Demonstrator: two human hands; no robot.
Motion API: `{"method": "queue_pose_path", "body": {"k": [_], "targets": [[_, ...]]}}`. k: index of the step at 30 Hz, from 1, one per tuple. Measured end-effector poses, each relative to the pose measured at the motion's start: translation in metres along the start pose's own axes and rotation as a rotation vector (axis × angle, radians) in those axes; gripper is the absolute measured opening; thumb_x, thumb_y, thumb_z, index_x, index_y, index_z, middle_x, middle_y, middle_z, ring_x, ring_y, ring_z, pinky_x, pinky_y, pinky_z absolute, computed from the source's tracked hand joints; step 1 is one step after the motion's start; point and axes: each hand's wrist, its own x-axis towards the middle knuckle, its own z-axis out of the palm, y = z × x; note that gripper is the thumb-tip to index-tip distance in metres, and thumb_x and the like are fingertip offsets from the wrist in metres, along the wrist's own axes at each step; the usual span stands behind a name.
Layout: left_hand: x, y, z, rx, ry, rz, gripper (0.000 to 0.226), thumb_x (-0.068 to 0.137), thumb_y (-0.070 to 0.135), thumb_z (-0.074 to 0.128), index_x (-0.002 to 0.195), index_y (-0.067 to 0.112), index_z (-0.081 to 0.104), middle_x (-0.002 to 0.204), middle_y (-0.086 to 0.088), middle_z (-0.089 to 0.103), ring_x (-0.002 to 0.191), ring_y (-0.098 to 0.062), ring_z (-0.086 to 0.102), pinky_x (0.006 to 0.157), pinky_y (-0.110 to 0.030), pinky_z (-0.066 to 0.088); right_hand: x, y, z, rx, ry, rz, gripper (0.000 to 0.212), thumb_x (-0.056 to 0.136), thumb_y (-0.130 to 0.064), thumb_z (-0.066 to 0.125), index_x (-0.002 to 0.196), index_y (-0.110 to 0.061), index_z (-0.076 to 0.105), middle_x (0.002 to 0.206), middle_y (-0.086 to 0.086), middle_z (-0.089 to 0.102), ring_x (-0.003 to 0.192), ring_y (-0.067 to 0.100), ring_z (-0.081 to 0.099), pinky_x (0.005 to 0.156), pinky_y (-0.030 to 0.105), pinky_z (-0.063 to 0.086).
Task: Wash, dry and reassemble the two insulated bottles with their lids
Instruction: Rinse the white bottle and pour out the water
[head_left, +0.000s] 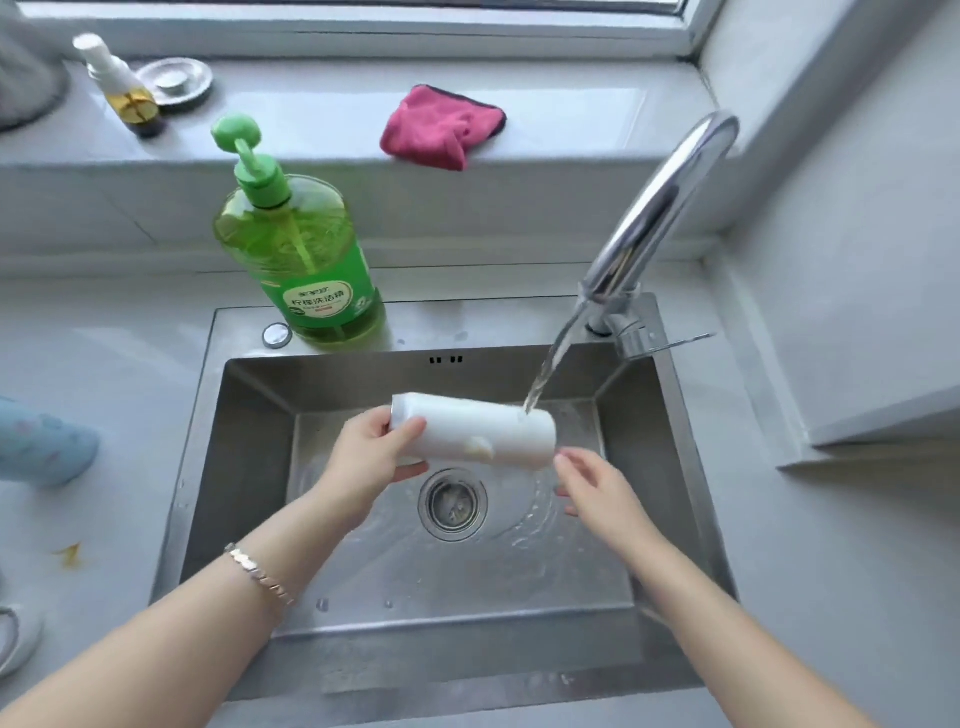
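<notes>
Over the sink (249, 395), my left hand (371, 454) grips the white bottle (478, 431) sideways under the tap's stream (548, 371), my right hand (597, 486) open and empty just beside its end: rinsing stage, rotation judged due next.

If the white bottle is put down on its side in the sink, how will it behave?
The white bottle looks round and smooth, so on its side it would probably roll. Water from the faucet runs over it, so it is likely slippery. It seems rigid in the left hand.
</notes>
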Motion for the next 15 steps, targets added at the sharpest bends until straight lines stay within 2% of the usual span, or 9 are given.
{"method": "queue_pose_path", "body": {"k": [1, 3, 7, 9, 11, 14, 15], "targets": [[-0.004, 0.009, 0.01, -0.044, -0.036, 0.01, 0.009, 0.093, 0.008, 0.053, 0.091, 0.008, 0.063, 0.09, -0.009, 0.06, 0.084, -0.02, 0.059, 0.07, -0.033, 0.059, 0.004, -0.009, -0.004, 0.16, -0.016, 0.053, 0.032, 0.097, -0.031, 0.043, 0.125, -0.017, 0.049, 0.118, 0.007, 0.058, 0.096, 0.022, 0.061, 0.08, 0.031, 0.052], [-0.007, 0.022, 0.026, -0.109, -0.085, 0.026, 0.01, 0.093, 0.007, 0.053, 0.091, 0.01, 0.063, 0.091, -0.01, 0.062, 0.085, -0.021, 0.061, 0.07, -0.033, 0.059, 0.01, -0.026, -0.015, 0.416, -0.082, 0.123, 0.032, 0.097, -0.041, 0.038, 0.124, -0.025, 0.044, 0.115, 0.007, 0.057, 0.09, 0.028, 0.066, 0.072, 0.037, 0.056], [-0.005, 0.037, 0.044, -0.174, -0.146, 0.021, 0.012, 0.093, 0.008, 0.052, 0.092, 0.006, 0.063, 0.092, -0.012, 0.063, 0.086, -0.023, 0.062, 0.067, -0.031, 0.059, 0.019, -0.041, -0.039, 0.631, -0.091, 0.18, 0.035, 0.094, -0.05, 0.04, 0.118, -0.026, 0.048, 0.103, 0.007, 0.059, 0.08, 0.025, 0.066, 0.063, 0.034, 0.055], [-0.005, 0.04, 0.051, -0.168, -0.185, 0.022, 0.013, 0.093, 0.011, 0.051, 0.093, 0.005, 0.063, 0.093, -0.011, 0.063, 0.087, -0.024, 0.062, 0.068, -0.032, 0.059, 0.02, -0.041, -0.047, 0.644, -0.06, 0.169, 0.027, 0.093, -0.048, 0.043, 0.108, -0.027, 0.052, 0.097, 0.007, 0.056, 0.078, 0.023, 0.06, 0.06, 0.033, 0.054], [-0.005, 0.042, 0.058, -0.096, -0.163, 0.036, 0.015, 0.094, 0.018, 0.051, 0.091, 0.009, 0.064, 0.093, -0.007, 0.063, 0.088, -0.021, 0.062, 0.068, -0.031, 0.059, 0.018, -0.037, -0.053, 0.578, -0.012, 0.082, 0.019, 0.091, -0.044, 0.05, 0.101, -0.028, 0.054, 0.099, 0.007, 0.053, 0.08, 0.021, 0.057, 0.054, 0.03, 0.053], [-0.004, 0.046, 0.074, 0.009, -0.053, -0.031, 0.023, 0.093, 0.032, 0.053, 0.085, 0.011, 0.061, 0.09, -0.006, 0.06, 0.079, -0.018, 0.061, 0.065, -0.031, 0.059, 0.009, -0.032, -0.057, 0.462, 0.107, -0.159, 0.03, 0.072, -0.047, 0.06, 0.096, -0.029, 0.055, 0.099, 0.001, 0.053, 0.084, 0.013, 0.057, 0.056, 0.029, 0.054], [-0.003, 0.047, 0.079, 0.006, -0.026, -0.094, 0.028, 0.093, 0.036, 0.053, 0.084, 0.01, 0.06, 0.09, -0.007, 0.059, 0.077, -0.019, 0.061, 0.066, -0.033, 0.059, 0.004, -0.031, -0.058, 0.426, 0.153, -0.25, 0.036, 0.066, -0.05, 0.058, 0.095, -0.029, 0.055, 0.096, -0.003, 0.053, 0.082, 0.006, 0.056, 0.059, 0.023, 0.053]]}}
